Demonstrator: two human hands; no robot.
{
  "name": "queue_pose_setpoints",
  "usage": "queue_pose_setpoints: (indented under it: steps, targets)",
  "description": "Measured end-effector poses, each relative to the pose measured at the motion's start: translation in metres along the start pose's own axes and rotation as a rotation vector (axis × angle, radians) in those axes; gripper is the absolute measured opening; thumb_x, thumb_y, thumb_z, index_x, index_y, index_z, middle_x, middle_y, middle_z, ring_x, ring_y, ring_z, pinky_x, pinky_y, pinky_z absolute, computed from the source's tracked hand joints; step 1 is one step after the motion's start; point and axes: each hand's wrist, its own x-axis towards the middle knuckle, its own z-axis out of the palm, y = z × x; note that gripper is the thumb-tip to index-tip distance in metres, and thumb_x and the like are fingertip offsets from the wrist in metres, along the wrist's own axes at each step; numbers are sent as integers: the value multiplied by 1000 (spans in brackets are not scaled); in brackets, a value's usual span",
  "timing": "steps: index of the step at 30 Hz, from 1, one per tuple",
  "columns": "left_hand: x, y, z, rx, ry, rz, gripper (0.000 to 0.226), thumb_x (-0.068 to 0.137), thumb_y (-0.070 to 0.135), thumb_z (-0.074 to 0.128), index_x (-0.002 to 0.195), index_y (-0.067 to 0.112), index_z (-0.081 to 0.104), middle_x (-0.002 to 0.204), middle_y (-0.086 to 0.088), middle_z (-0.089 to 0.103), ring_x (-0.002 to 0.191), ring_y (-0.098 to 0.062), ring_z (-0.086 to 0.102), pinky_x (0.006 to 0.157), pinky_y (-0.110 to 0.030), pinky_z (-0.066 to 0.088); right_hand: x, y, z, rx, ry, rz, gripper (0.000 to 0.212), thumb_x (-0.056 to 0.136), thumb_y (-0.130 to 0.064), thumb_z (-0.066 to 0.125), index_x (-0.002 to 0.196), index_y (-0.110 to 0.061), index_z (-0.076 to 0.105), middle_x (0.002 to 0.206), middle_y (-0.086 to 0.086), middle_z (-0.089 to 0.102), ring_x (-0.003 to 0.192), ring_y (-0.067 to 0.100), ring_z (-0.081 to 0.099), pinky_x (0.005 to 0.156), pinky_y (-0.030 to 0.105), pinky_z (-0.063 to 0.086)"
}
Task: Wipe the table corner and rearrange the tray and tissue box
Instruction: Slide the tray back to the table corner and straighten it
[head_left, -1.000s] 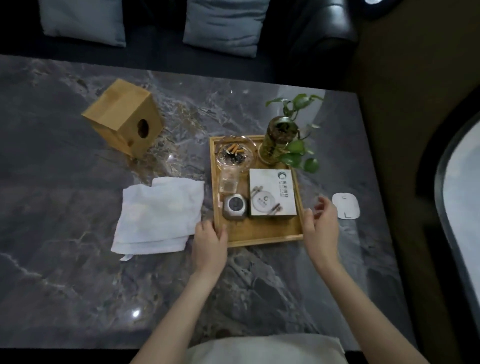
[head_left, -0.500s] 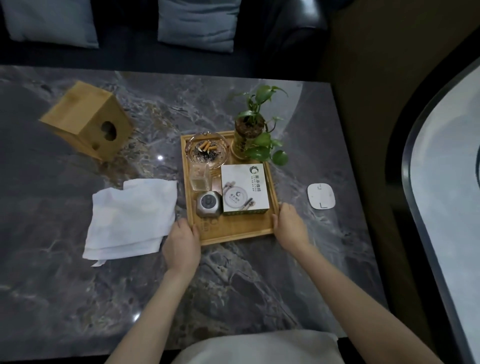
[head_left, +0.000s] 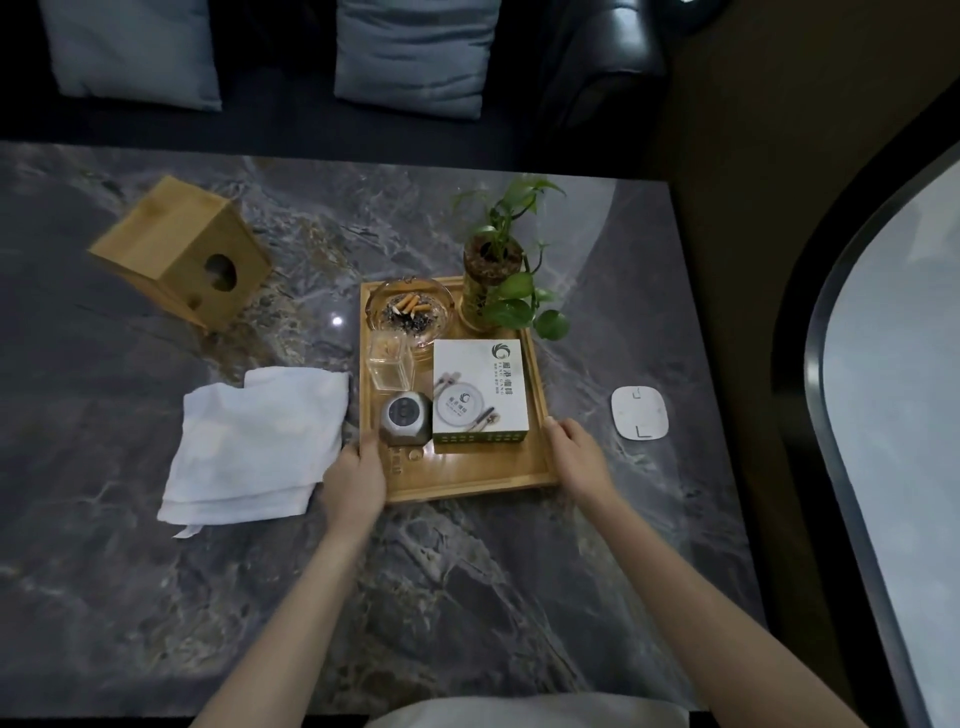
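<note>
A wooden tray sits on the dark marble table, right of centre. It carries a glass ashtray with cigarette butts, a potted plant, a clear glass holder, a small grey clock and a white box. My left hand grips the tray's near left corner. My right hand grips its near right edge. A wooden tissue box lies tipped at the far left. A folded white cloth lies just left of the tray.
A small white square device lies on the table right of the tray. A dark sofa with two grey cushions stands beyond the table's far edge. The table's right edge runs close to the device, with a pale curved surface further right.
My right hand has closed onto the tray's right edge; a second ago its fingers were spread beside it. The left hand stays on the left corner. The camera view has shifted.
</note>
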Motion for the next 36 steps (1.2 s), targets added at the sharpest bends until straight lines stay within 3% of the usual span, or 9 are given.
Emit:
queue_pose_setpoints:
  steps: [4,7,13,16,19,23,26,29,36]
  targets:
    - [0,5,5,-3,63,-1,53,97,38,25,119,-1,54,126,-27,54,117,-41,47,98,-42,33,8,-10,14,98,99,69,46,95,-42,36,99,-4,60,94,6,56,88,21,51,77,33,38]
    - [2,4,9,19,143,36,55,97,38,26,107,-4,60,115,-30,60,107,-42,53,89,-41,38,12,-14,25,145,223,122,46,92,-48,40,80,-6,57,87,10,60,84,27,55,71,33,36]
    - [2,6,12,-40,223,86,53,96,35,33,89,-7,64,96,-29,63,84,-31,52,75,-33,33,19,-8,31,122,346,73,52,91,-51,41,73,-6,61,78,11,65,79,28,60,66,33,37]
    - [-1,10,18,-39,229,85,55,96,39,31,95,-6,63,99,-27,63,93,-38,56,81,-41,40,20,-9,19,137,366,35,50,91,-50,43,70,-7,59,71,6,62,74,26,58,65,33,37]
    - [-7,24,27,-46,259,137,54,96,38,31,104,-5,62,106,-28,63,100,-38,55,86,-39,38,20,-13,0,162,407,-6,48,91,-49,45,72,-8,60,71,5,61,73,24,56,66,33,37]
    - [-22,44,46,-138,224,211,46,96,34,33,92,0,64,82,-10,57,83,-25,53,71,-25,29,19,-12,-32,196,466,-56,44,91,-46,46,74,-8,62,68,1,60,67,17,55,59,30,38]
    - [-28,46,68,-177,172,216,48,94,40,33,75,7,60,71,-9,58,73,-27,56,67,-31,37,17,-1,-58,208,525,-69,42,91,-44,48,71,-9,61,63,-3,58,63,12,53,52,23,36]
    - [-40,50,90,-176,143,232,48,94,40,34,64,8,54,59,-4,52,59,-20,49,56,-29,33,14,13,-83,208,570,-67,40,91,-42,49,74,-9,62,68,0,61,67,15,56,58,28,38]
    - [-63,48,131,-120,39,245,54,93,42,34,65,1,57,62,-9,58,61,-24,54,63,-36,41,5,60,-116,243,624,-17,41,90,-42,52,78,-4,65,72,10,66,70,24,61,57,30,40]
